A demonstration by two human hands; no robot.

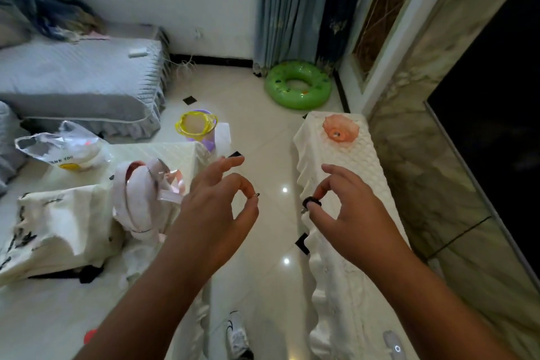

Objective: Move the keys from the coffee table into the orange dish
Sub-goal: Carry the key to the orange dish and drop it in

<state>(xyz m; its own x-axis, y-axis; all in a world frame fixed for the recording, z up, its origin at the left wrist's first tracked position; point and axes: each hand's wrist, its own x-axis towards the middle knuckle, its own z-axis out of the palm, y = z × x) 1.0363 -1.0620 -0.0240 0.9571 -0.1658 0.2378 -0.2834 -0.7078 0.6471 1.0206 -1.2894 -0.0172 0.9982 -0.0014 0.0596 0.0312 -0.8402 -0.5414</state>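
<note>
Above the floor point(263, 131), ring point(254, 196) in left hand point(216, 207), key point(312, 202) in right hand point(350, 213)

A small metal ring point(253, 195) is pinched between thumb and forefinger of the left hand point(216, 213), held in the air and seen nearly edge-on. Apart from it, to the right, a key point(312, 202) with a round black head is pinched in the right hand point(350, 213); a short bit of its metal blade pokes down and left. The dish point(340, 128) is translucent orange with a wavy, petal-like rim. It stands upright on a white quilted cloth point(321, 155), well beyond the key. Something small and shiny lies in its middle, too small to identify.
</note>
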